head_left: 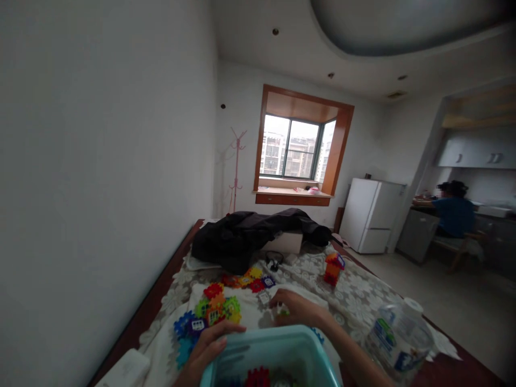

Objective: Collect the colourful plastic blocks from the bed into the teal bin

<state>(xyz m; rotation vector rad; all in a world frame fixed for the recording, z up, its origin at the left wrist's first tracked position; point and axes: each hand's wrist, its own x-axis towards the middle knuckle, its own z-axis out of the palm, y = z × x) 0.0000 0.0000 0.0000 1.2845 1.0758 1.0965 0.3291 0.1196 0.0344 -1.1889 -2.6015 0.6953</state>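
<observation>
- Turquoise bin (274, 334): set at the near edge of the view, center; smooth plastic, rounded corners, thick rim.
- Inside it, a red toothed piece (258, 377) is seen, with darker ones around—mostly blurred.
- Left hand (209, 344): fingers laid over the bin's left far corner; whether the rim is gripped cannot be told.
- Right hand (296, 309): held just beyond the bin's far rim, fingers curved down over a small green piece (283, 312)—grasped or only touched, cannot be told.
- Gear-edged pieces (213, 316): clustered left of the right hand; flat plastic, toothed edges, some with window-like grids; blue, green, orange, yellow, red.
- Orange-red built block (332, 273): stood upright at right, farther off, purple piece on top.
- Patterned tablecloth (363, 282): pale flowers on gray-brown.
- Clear jug (397, 344): placed near right, transparent plastic, labeled.
- Black fabric (237, 236): heaped at the far end, creased.
</observation>
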